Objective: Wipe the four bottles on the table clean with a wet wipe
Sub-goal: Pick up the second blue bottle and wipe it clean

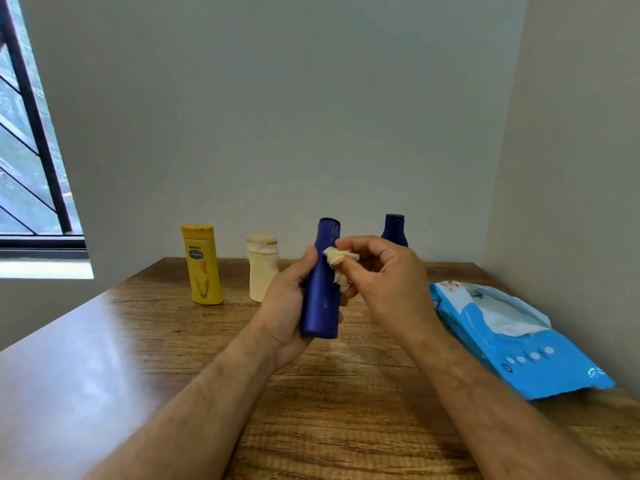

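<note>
My left hand (287,306) grips a tall dark blue bottle (322,292) upright above the wooden table (173,341). My right hand (384,278) pinches a crumpled, soiled wet wipe (337,261) against the bottle's right side near its neck. A yellow bottle (202,265) and a cream bottle (262,266) stand at the back left of the table. A second, shorter dark blue bottle (394,230) stands at the back, its lower part hidden behind my right hand.
An open blue pack of wet wipes (512,334) lies on the table's right side, with a white wipe sticking out. Walls close in behind and to the right. A barred window (27,150) is at the left.
</note>
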